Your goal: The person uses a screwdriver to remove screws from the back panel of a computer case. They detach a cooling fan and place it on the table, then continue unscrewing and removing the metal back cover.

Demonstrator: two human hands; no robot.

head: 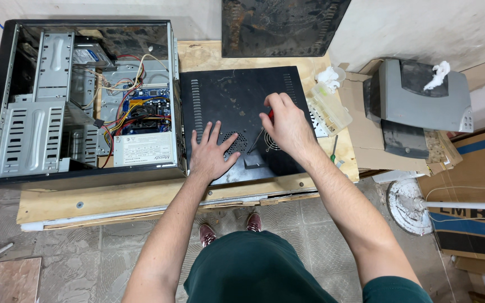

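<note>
While right hand (288, 126) grips screwdriver (259, 134), open case (85, 101) holds wiring.

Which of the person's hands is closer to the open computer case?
Left. The left hand lies flat on the black side panel just beside the open computer case; the right hand is farther right, holding a screwdriver.

Left hand (211, 152) flat with fingers spread, right hand (287, 126) curled in a closed grip, forearms extended
</note>
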